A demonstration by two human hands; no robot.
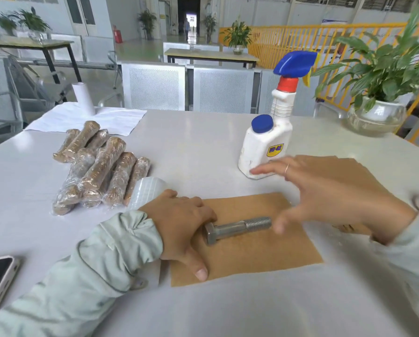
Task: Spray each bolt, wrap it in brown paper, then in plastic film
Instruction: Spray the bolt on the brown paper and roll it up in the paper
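Lying bare on the brown paper sheet (247,249) near centre: bolt (237,228), head leftward. Resting at that head, fingers curled against it: left hand (181,226). Hovering spread wide, holding nothing, right of the threads: right hand (332,190). Standing just beyond: spray bottle (266,142). Piling far left: wrapped bolts (99,166).

**One head-worn view, angled down over the bench**

A single wide-angle camera sat on the person's head, looking forward and down. It was close over the glossy white bench (203,147), with both sleeved forearms entering from the bottom edge. Its upper part took in the hall beyond, with grey perforated metal seats (155,86) and straight lines bowing near the edges.
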